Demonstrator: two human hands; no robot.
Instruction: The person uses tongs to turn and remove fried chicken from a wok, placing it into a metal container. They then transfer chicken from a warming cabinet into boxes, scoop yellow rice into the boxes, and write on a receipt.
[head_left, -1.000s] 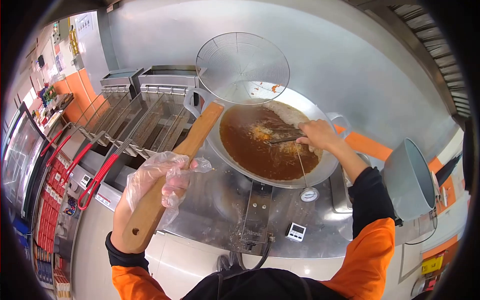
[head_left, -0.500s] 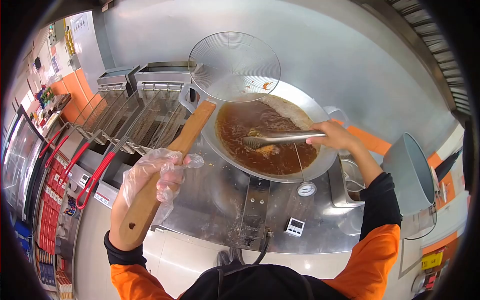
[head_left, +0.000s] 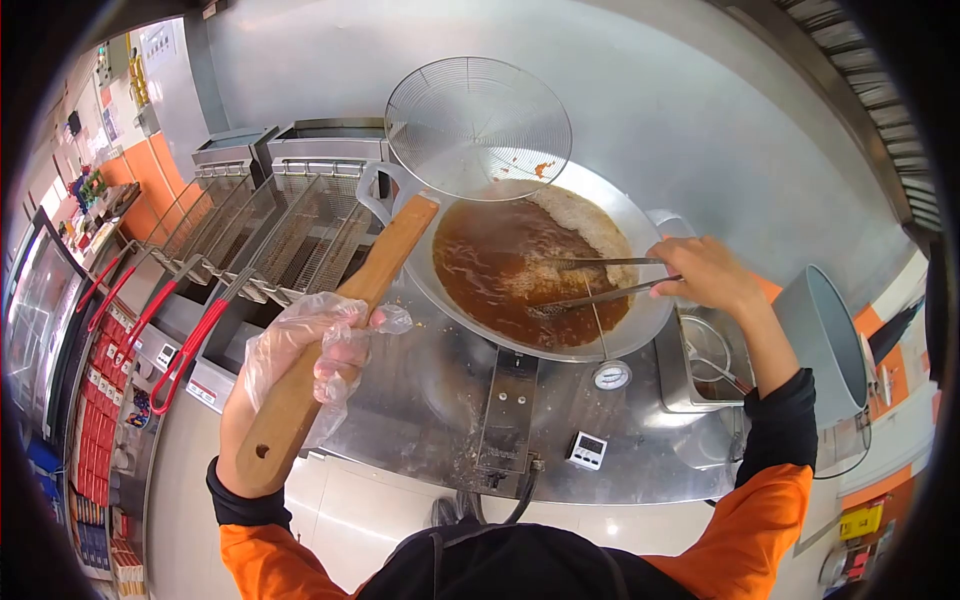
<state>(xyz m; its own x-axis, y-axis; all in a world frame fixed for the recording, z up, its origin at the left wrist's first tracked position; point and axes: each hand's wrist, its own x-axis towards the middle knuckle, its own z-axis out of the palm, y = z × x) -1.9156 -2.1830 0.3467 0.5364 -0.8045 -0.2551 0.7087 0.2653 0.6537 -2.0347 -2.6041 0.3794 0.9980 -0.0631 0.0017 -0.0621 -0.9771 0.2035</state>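
My left hand (head_left: 315,360), in a clear plastic glove, is wrapped round the wooden handle of a wire skimmer (head_left: 478,128). The skimmer's round mesh is raised over the far left rim of a large wok (head_left: 648,325), with a few orange crumbs on it. In the wok, dark brown oil (head_left: 490,260) bubbles, with pale foam along the far right side. My bare right hand (head_left: 710,275) grips metal tongs (head_left: 620,292) above the wok's right rim. The tongs' arms are spread apart, their tips down in the oil, where nothing shows between them.
Fryer baskets (head_left: 310,235) with red handles stand at the left. A dial thermometer (head_left: 612,375) sits at the wok's near rim, its probe reaching into the oil. A white timer (head_left: 588,450) lies on the steel counter (head_left: 410,430). At right are a steel container (head_left: 700,395) holding a utensil and a grey bin (head_left: 820,340).
The tongs have gone from closed round pale fried bits to spread apart, and the bits no longer show between them. My right hand has shifted right; the skimmer has moved slightly right.
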